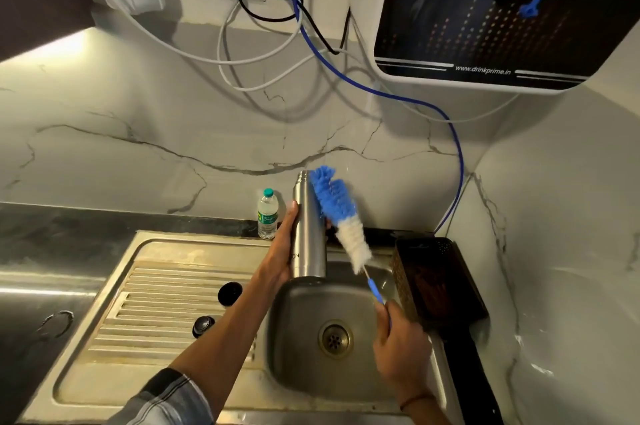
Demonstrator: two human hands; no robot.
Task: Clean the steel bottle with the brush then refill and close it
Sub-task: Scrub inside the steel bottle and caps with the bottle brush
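My left hand (282, 251) grips the steel bottle (309, 230) upright above the sink basin (298, 338), its mouth uncapped at the top. My right hand (398, 345) holds the thin blue handle of the bottle brush (341, 216). The brush slants up and to the left, outside the bottle. Its blue bristle tip is beside the bottle's mouth and its white bristles lie along the bottle's right side. A black round cap (230, 293) lies on the ribbed drainboard (156, 313), and a second dark round lid (203, 326) lies below it.
A small plastic water bottle (267, 213) stands at the back edge behind the sink. A dark perforated basket (438, 279) sits right of the basin. A water purifier (485, 8) hangs on the wall upper right, with a blue hose (457, 154) and cables trailing down.
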